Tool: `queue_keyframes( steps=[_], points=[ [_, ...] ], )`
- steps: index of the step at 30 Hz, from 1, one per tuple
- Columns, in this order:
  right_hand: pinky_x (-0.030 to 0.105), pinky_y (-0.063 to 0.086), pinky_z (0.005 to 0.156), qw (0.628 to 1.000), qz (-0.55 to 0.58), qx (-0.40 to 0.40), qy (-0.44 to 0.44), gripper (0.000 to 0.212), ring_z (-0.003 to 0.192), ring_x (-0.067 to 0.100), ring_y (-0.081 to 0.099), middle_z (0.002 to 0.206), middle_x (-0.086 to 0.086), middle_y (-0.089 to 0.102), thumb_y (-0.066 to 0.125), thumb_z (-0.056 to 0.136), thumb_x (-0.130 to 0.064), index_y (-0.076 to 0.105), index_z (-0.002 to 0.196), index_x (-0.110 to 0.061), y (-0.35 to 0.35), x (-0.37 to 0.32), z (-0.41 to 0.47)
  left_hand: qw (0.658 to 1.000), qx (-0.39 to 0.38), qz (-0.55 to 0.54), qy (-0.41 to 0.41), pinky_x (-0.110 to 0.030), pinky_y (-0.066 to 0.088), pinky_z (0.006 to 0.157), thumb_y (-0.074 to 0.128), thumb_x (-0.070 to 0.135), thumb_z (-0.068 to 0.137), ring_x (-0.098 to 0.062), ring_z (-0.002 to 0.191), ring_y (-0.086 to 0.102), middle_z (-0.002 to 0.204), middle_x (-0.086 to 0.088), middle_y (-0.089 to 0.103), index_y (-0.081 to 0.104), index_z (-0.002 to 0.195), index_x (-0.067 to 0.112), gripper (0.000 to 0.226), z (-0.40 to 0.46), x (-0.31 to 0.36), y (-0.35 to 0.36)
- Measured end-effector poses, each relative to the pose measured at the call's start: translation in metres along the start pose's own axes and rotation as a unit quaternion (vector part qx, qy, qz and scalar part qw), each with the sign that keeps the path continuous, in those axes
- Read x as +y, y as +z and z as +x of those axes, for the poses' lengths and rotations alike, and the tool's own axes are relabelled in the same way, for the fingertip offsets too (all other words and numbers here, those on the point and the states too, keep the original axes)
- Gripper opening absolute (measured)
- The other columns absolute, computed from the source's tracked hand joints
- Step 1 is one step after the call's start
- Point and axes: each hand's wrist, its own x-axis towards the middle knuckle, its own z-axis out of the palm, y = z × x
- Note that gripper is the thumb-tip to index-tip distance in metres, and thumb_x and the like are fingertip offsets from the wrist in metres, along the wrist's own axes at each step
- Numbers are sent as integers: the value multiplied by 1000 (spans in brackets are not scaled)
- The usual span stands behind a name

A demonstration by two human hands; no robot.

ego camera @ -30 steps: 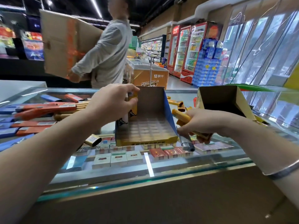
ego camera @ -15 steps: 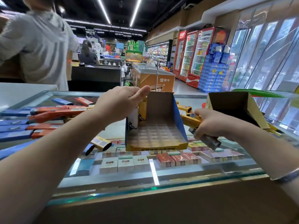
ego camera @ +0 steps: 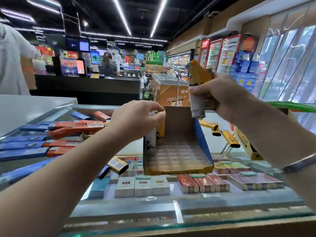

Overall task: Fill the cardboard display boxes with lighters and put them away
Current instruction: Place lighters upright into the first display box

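Left of the display box (ego camera: 177, 151), blue and orange cartons (ego camera: 51, 134) lie stacked across the glass counter (ego camera: 153, 214), and a person in a pale shirt (ego camera: 12, 62) stands beyond them at the far edge. Nearer that box's left front corner, a gold pack (ego camera: 118, 165) lies tilted on the glass. Under the glass, in front of the box, rows of white and red packs (ego camera: 171, 184) sit in the case.

At the box's back left corner the left hand (ego camera: 136, 120) reaches in, fingertips curled and pinching the tops of a white lighter (ego camera: 150, 139) and a yellow lighter (ego camera: 160, 130) that stand upright against the left wall. The rest of the box's gridded tray looks unfilled.

Above the box's right wall the right hand (ego camera: 220, 93) is raised off the counter, fingers clenched round a bundle of lighters (ego camera: 200, 89), yellow and white among them; how many, blur hides. Right of the box, loose yellow lighters (ego camera: 220, 132) lie on the glass, with a second cardboard box (ego camera: 244, 144) just beyond, partly hidden by the right forearm.
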Motion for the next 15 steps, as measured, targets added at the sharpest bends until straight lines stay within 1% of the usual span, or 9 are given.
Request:
queue_keyframes(
  steps=[2, 3, 5, 6, 7, 9, 12, 14, 15],
  points=[
    [32, 53, 60, 998, 53, -23, 11, 31, 76, 21, 64, 83, 6, 62, 70, 73, -1, 56, 99, -10, 19, 5, 6, 1000, 1, 14, -10, -21, 42, 58, 46, 54, 86, -10, 77, 53, 97, 9, 66, 63, 103, 42, 27, 1, -3, -1],
    [32, 53, 59, 997, 71, -28, 15, 32, 75, 21, 64, 82, 6, 62, 70, 72, 0, 56, 99, -9, 27, 9, 9, 1000, -1, 14, -15, -21, 42, 59, 45, 56, 86, -10, 79, 53, 98, 11, 65, 63, 103, 42, 28, 2, -5, -2],
    [36, 54, 63, 995, 94, -29, 14, 28, 74, 22, 64, 80, 7, 62, 71, 72, 0, 57, 95, -9, 40, 18, 14, 1000, -10, -9, -18, -28, 49, 68, 44, 59, 85, -8, 86, 56, 99, 13, 64, 63, 101, 42, 30, 4, -7, -3],
    [37, 55, 65, 994, 107, -27, 10, 26, 73, 23, 65, 79, 7, 63, 71, 73, 0, 57, 93, -9, 44, 22, 16, 1000, -11, -24, -13, -30, 50, 72, 45, 57, 86, -7, 91, 56, 99, 15, 63, 64, 101, 40, 29, 5, -7, -4],
    [39, 56, 66, 992, 124, -24, 6, 24, 71, 23, 65, 78, 7, 63, 71, 73, 0, 57, 91, -9, 47, 28, 17, 999, -7, -36, -4, -30, 49, 75, 47, 54, 87, -4, 96, 54, 99, 17, 61, 64, 101, 39, 27, 5, -7, -3],
    [41, 57, 65, 986, 166, -25, 9, 24, 69, 25, 66, 77, 9, 64, 69, 75, 0, 58, 95, -6, 48, 39, 16, 998, 5, -47, 27, -27, 43, 79, 51, 42, 88, 0, 105, 46, 102, 21, 55, 62, 107, 38, 22, 5, -4, -3],
    [39, 57, 58, 976, 210, -35, 41, 32, 70, 26, 69, 85, 14, 67, 67, 77, -4, 56, 107, -4, 41, 48, 11, 994, 19, -28, 108, -27, 39, 90, 60, 28, 83, -7, 115, 45, 113, 14, 60, 52, 120, 34, 38, 4, 2, -3],
    [35, 56, 57, 974, 219, -31, 50, 35, 71, 23, 69, 87, 14, 67, 65, 79, -5, 58, 113, -2, 37, 49, 10, 988, 16, 12, 154, -25, 34, 90, 65, 28, 78, -11, 114, 45, 112, 13, 61, 48, 121, 34, 46, 3, 5, -4],
    [34, 56, 57, 970, 236, -30, 53, 36, 71, 21, 68, 86, 12, 66, 64, 80, -5, 58, 115, -1, 36, 49, 10, 985, 16, 26, 167, -26, 34, 89, 65, 32, 77, -13, 113, 45, 112, 12, 61, 48, 121, 34, 47, 2, 7, -4]
  ],
)
